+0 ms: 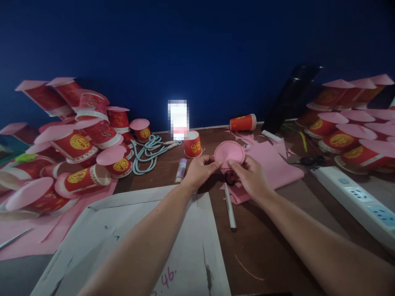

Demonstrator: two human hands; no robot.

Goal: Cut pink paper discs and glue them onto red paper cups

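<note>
Between hands [200, 169] [252, 177], pink disc [228, 151] (paper)

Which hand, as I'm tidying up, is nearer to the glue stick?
Left: the left hand is just right of the glue stick; the right hand is farther right.

Makeshift craft station: brown desk [268, 246] pushed against a dark blue wall [197, 53]. Signs of handwork: red paper cups with pink tops massed at left [82, 142] and right [342, 139], cut pink paper [271, 166] with jagged edges, scissors [310, 160], glue stick [181, 170], marker [230, 207]. Indoors, mains-powered: white socket strip [358, 195] on the desk, pale coiled cord [148, 154] near a bright, pixelated patch [178, 119]. Light dim. Small supplies and hand tools suggest a hobby or small-workshop corner; whether inside a home, cannot tell.
</note>
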